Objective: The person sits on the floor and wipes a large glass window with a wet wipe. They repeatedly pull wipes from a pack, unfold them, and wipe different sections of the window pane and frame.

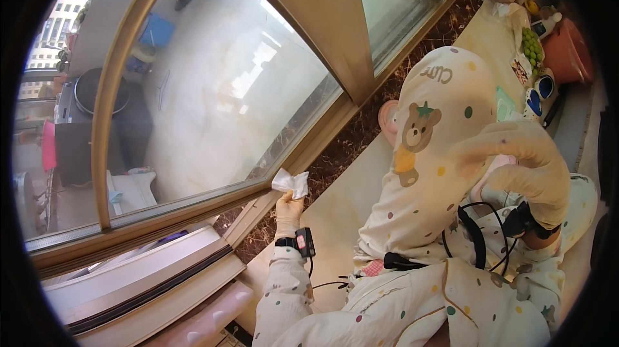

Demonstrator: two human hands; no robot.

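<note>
My left hand (289, 214), in a thin pale glove, pinches a crumpled white tissue or cloth (292, 183). The white piece touches the lower metal frame and track (263, 202) of a sliding glass door, beside the dark marble threshold strip (333, 163). A black strap device (303, 241) sits on the left wrist. My right hand (532, 163), also gloved, rests against my bent knee in patterned pyjama trousers (435, 153). Its thumb stands apart from the fingers and nothing shows in it.
Behind the glass pane (227, 91) lie a pale balcony floor, blue containers (155, 30) and a dark cabinet (77, 153). At right stand a reddish bucket (568, 54), green grapes (531, 50) and clogs (533, 103). A pink slipper (388, 120) is by my knee.
</note>
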